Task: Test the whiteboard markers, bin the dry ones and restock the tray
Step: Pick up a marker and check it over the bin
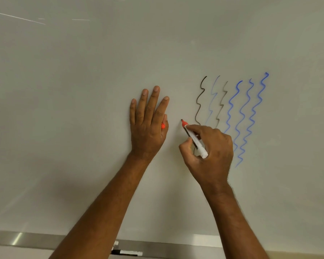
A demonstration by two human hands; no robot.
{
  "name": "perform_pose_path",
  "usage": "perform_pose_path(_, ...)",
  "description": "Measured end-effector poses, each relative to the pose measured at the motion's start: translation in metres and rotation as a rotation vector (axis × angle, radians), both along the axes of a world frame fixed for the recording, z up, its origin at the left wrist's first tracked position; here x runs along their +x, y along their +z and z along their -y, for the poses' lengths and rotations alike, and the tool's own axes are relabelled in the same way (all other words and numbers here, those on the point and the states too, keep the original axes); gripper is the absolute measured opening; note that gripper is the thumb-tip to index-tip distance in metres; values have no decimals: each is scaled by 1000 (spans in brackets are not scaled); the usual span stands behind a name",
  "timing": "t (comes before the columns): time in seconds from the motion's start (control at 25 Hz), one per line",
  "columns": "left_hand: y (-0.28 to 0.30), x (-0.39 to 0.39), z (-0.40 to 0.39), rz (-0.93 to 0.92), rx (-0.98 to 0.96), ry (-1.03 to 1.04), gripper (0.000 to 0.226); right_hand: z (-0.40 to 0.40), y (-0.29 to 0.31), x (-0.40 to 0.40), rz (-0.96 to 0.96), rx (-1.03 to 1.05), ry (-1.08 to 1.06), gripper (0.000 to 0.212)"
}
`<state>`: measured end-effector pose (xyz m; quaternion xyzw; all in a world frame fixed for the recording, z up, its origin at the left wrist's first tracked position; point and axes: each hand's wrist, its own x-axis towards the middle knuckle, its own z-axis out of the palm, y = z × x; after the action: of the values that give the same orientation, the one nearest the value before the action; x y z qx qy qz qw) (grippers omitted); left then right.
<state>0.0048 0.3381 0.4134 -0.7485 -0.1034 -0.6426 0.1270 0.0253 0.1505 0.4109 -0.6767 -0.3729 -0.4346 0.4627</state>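
The right hand (pixel 208 146) is gripping a red marker (pixel 194 139), fingers curled round its white barrel, the tip pointing up-left at the whiteboard (pixel 82 90). The left hand (pixel 148 124) is lying flat on the board just left of it, fingers straight, with a red cap (pixel 163 126) tucked under the thumb. Six squiggles are standing to the right: brown (pixel 199 101), faint blue (pixel 212 101), grey-brown (pixel 222 103) and three strong blue (pixel 251 116), the hand covering their lower ends. Below, a black marker (pixel 127 252) is lying on the tray (pixel 36 239).
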Motion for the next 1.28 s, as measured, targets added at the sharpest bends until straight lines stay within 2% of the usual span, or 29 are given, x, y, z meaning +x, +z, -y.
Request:
perform_pose_path(0.4,-58,-6,5,-83,-24,-3,52,11,-57,-3,-63,-88,-5,31)
perform_pose_path(0.56,-75,-10,15,-139,-93,12,51,18,-79,-11,-197,-68,114,32)
perform_pose_path(0.64,-82,-16,25,-143,-182,-45,42,26,-89,-18,-312,-7,215,26)
perform_pose_path(0.72,-94,-25,44,-115,-314,-188,25,35,-98,-27,-415,67,344,17)
perform_pose_path(0.8,-109,-37,69,-54,-553,-374,15,46,-108,-35,-488,120,433,14)
perform_pose_path(0.84,-117,-44,83,-12,-738,-480,15,52,-115,-39,-527,132,470,14)
perform_pose_path(0.92,-132,-59,108,108,-1203,-694,17,66,-131,-48,-618,125,537,17)
perform_pose_path(1.0,-143,-70,128,231,-1650,-799,28,82,-150,-56,-709,99,578,21)
perform_pose_path(1.08,-155,-77,145,315,-2016,-873,39,99,-168,-64,-784,65,608,24)
perform_pose_path(1.16,-167,-83,161,363,-2271,-989,43,118,-185,-72,-843,19,628,28)
perform_pose_path(1.28,-184,-88,188,438,-2448,-1200,42,147,-205,-80,-907,-62,637,31)
